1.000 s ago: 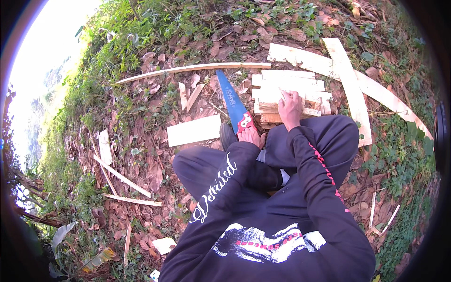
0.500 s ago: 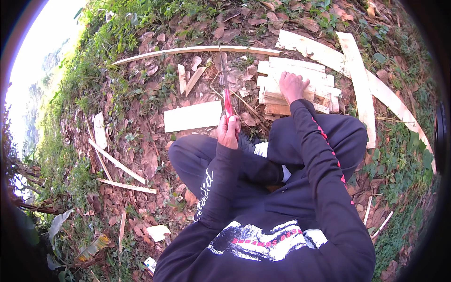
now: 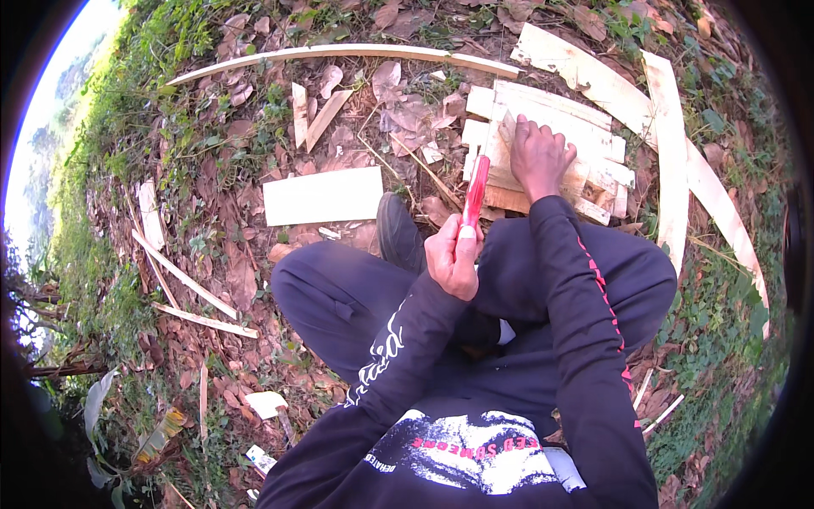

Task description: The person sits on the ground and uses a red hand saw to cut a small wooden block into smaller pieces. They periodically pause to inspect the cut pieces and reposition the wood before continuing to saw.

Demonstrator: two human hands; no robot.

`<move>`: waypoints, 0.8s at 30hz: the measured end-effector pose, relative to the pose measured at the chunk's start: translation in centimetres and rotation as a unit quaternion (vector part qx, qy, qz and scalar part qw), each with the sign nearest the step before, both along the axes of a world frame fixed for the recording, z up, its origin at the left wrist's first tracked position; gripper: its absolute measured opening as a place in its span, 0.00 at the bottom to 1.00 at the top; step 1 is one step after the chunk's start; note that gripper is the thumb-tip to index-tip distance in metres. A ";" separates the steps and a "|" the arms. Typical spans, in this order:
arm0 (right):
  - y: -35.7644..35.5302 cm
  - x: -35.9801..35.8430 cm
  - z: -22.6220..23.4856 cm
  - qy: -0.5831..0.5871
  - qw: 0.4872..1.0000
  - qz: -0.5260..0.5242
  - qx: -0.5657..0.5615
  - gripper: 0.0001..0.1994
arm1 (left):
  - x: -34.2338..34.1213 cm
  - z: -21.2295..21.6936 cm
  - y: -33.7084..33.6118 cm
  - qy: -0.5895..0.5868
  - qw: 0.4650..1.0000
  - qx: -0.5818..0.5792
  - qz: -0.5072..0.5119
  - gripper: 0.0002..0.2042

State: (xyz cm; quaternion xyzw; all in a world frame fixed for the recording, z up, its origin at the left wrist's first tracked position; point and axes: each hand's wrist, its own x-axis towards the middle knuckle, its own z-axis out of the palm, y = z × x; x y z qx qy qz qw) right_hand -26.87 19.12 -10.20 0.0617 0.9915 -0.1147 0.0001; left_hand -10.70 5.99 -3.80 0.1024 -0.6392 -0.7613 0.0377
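My left hand (image 3: 454, 257) is closed around the red handle (image 3: 476, 191) of a long, thin-bladed tool, in front of my bent knees. The handle tilts up toward a stack of pale wooden boards (image 3: 577, 110). Its blade is hard to make out against the wood. On top of this stack rests my right hand (image 3: 541, 159), fingers bent and pressed down on a wooden board (image 3: 500, 157). Parts of that board are hidden under the hand. The stacked pieces lie roughly crosswise, with uneven ends.
A pale rectangular board (image 3: 324, 197) lies left of the stack, by my shoe (image 3: 398, 233). A long thin strip (image 3: 339, 51) curves across the far side. Long planks (image 3: 670, 161) lie at the right. Narrow offcuts (image 3: 186, 276) are scattered on leafy ground at the left.
My left hand has moved right with the red-handled tool, bringing it beside the stack. My right hand stays on the wood, and the whole view has shifted slightly.
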 end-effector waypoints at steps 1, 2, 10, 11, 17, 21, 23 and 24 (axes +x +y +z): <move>-0.1 0.0 0.2 -0.001 1.000 0.002 0.004 0.26 | -0.2 0.3 0.2 -0.004 1.000 -0.017 -0.005 0.13; -0.2 -0.1 0.3 0.002 1.000 -0.001 0.002 0.26 | -0.3 0.4 0.4 -0.008 1.000 -0.018 -0.005 0.13; -0.4 -0.5 -0.2 0.038 0.999 -0.011 -0.002 0.25 | -0.9 0.6 1.2 -0.022 1.000 -0.010 -0.007 0.12; -0.5 -0.4 -0.4 0.042 0.999 -0.010 0.002 0.24 | -0.9 0.6 1.2 -0.023 1.000 -0.009 -0.010 0.12; -0.6 -0.3 -1.0 0.070 0.997 -0.006 0.020 0.22 | -1.1 0.8 1.5 -0.033 0.999 -0.015 -0.020 0.12; -0.5 -0.3 -1.0 0.079 0.996 -0.006 0.026 0.22 | -1.0 1.1 1.6 -0.021 0.999 -0.037 -0.032 0.13; -0.3 -0.3 -1.3 0.085 0.996 -0.005 0.026 0.22 | -0.8 0.9 1.7 -0.019 0.999 -0.037 -0.031 0.13; -0.3 -0.3 -1.5 0.085 0.996 -0.004 0.026 0.22 | -0.7 0.9 1.7 -0.017 0.999 -0.040 -0.031 0.13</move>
